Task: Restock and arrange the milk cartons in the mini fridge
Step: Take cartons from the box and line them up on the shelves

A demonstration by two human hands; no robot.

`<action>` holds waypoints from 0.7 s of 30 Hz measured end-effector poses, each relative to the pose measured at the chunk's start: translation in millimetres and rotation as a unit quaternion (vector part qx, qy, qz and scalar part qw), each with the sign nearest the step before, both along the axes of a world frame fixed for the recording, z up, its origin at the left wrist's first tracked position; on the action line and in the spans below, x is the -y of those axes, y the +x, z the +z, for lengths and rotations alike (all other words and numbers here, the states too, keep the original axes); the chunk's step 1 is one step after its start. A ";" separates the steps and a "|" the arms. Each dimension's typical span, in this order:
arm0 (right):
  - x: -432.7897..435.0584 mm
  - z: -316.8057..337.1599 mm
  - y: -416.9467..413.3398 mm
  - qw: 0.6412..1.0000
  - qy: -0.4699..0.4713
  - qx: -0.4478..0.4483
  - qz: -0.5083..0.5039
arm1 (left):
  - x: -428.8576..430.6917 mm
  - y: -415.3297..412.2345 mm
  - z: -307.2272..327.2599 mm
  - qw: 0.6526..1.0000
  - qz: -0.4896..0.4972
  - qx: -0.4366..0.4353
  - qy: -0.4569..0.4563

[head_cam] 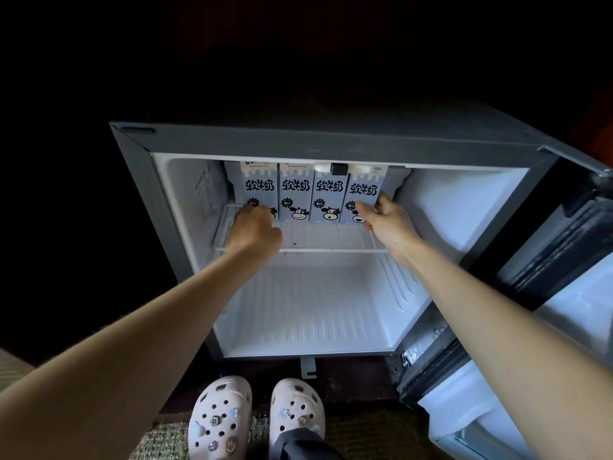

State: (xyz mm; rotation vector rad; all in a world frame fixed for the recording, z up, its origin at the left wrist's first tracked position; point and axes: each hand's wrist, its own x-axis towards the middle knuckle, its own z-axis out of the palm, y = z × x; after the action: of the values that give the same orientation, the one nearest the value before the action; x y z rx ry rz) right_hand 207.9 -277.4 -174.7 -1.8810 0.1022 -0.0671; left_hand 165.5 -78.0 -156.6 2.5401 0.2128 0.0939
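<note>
Several blue-and-white milk cartons with a cartoon cow stand upright in a row at the back of the mini fridge's upper wire shelf [318, 237]. My left hand [257, 227] reaches to the bottom of the leftmost carton [259, 185], fingers curled against its lower front. My right hand [386, 217] grips the rightmost carton [363, 190] at its lower right corner, thumb on the front and fingers round the side. The two middle cartons [295, 194] [328, 194] stand untouched between them.
The mini fridge [298, 141] stands open with its door [564, 293] swung out to the right. Its lower compartment [308, 313] holds nothing. My feet in pale clogs [258, 419] stand on carpet just in front. The room around is dark.
</note>
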 end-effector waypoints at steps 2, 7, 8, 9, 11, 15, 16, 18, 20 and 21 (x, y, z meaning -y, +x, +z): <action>-1.5 -0.8 -2.8 1.000 -0.011 -0.006 -0.006 | -1.0 -2.9 0.9 1.000 -0.017 -0.012 0.000; -7.7 7.0 -21.8 0.998 -0.017 -0.058 0.002 | -2.6 -23.9 8.7 0.998 -0.047 -0.026 -0.024; -10.3 10.0 -28.4 0.998 -0.024 -0.064 -0.014 | -2.9 -30.9 12.9 0.998 -0.052 -0.030 -0.023; -13.7 13.3 -36.3 0.996 -0.041 -0.068 -0.036 | -3.4 -38.6 17.8 0.998 -0.054 -0.032 -0.022; -22.1 19.7 -54.4 0.993 -0.068 -0.071 -0.067 | -6.2 -56.5 30.5 0.998 -0.050 -0.034 -0.021; -55.4 41.7 -102.5 0.993 -0.104 -0.057 -0.013 | -21.0 -102.4 59.8 1.000 -0.019 -0.001 -0.018; -68.3 49.6 -117.5 0.993 -0.111 -0.043 0.011 | -26.6 -116.1 67.4 1.000 -0.012 0.010 -0.023; -97.5 62.7 -148.4 0.992 -0.117 -0.011 0.048 | -40.6 -149.2 79.3 0.999 0.005 0.024 -0.039; -128.2 69.9 -184.3 0.991 -0.104 0.004 0.084 | -61.4 -188.9 85.6 0.998 0.024 0.042 -0.051; -143.5 70.1 -203.3 0.989 -0.100 0.008 0.108 | -74.3 -211.1 86.5 0.997 0.032 0.054 -0.053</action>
State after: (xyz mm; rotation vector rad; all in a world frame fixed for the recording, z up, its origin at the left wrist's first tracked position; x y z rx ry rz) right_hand 4.6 -133.8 -104.7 -2.0797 -0.1240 0.0573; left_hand -45.6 -3.7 -70.1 2.4150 0.2499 0.2376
